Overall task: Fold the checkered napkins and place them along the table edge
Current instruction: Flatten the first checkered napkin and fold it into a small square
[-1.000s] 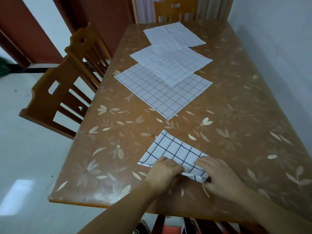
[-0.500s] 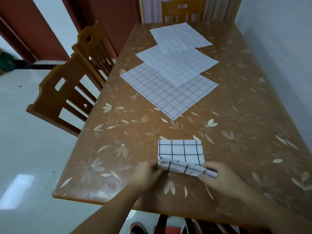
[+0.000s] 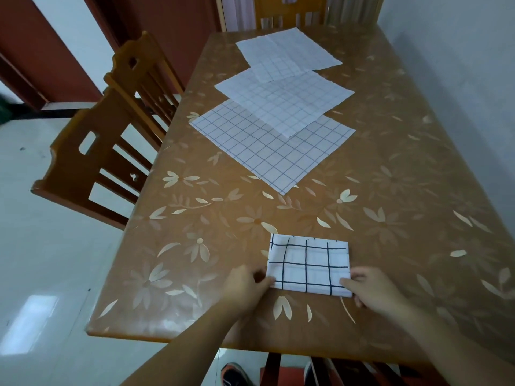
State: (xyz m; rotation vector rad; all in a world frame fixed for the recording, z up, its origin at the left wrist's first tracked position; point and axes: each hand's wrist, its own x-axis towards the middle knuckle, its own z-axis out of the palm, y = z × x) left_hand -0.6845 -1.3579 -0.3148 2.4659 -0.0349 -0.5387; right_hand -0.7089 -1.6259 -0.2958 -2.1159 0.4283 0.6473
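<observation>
Head view
Table: brown glossy rectangular table (image 3: pixel 390 190) with pale flower and leaf pattern; fills most of the view, near edge at the bottom.
Folded napkin: white cloth napkin with bold black checks (image 3: pixel 308 264), folded into a flat rectangle; lies close to the near edge of the table, slightly right of that edge's middle, long sides roughly parallel to it.
Left hand: left hand (image 3: pixel 245 285) at the napkin's near left corner; thumb and fingers curled around the cloth edge, pinching it.
Right hand: right hand (image 3: pixel 373 291) at the napkin's near right corner; fingertips over the cloth, thumb side under or beside the edge, pinching the corner; exact finger placement below the cloth hidden.
Unfolded napkins: three flat white squares with thin blue grid lines, laid in an overlapping row from the table's middle to its far edge; nearest one (image 3: pixel 267 151) with the darkest grid, middle one (image 3: pixel 287 101) overlapping its far part, farthest one (image 3: pixel 289 51) pale, near the far edge.
Chairs: two brown wooden slat-backed chairs (image 3: pixel 92 162) along the left edge of the table; another chair back (image 3: pixel 289 12) beyond the far edge.
Floor: pale shiny tiles (image 3: pixel 41 260) on the left.
Shoes: dark shoes with orange trim (image 3: pixel 237 374) below the near edge.
</observation>
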